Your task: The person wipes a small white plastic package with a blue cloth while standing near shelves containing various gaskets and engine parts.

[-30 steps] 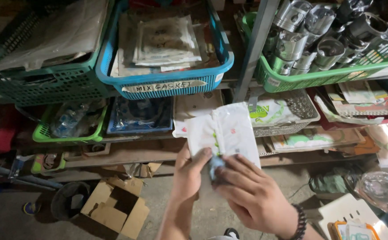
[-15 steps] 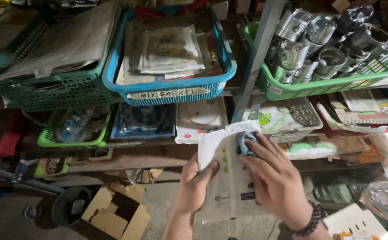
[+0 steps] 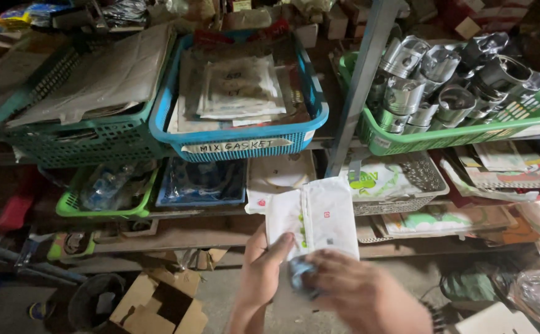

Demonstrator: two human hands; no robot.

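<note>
Both hands have come back down from the shelf; the left hand grips the white packet, the right hand pinches its bottom.

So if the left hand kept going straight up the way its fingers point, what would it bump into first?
Probably the white packet that the left hand already grips. Beyond that, likely the white tray on the shelf, though depth is hard to judge.

Both forearms reach up side by side, the left hand pinching with thumb raised, the right hand curled, blurred, knuckles up.
</note>
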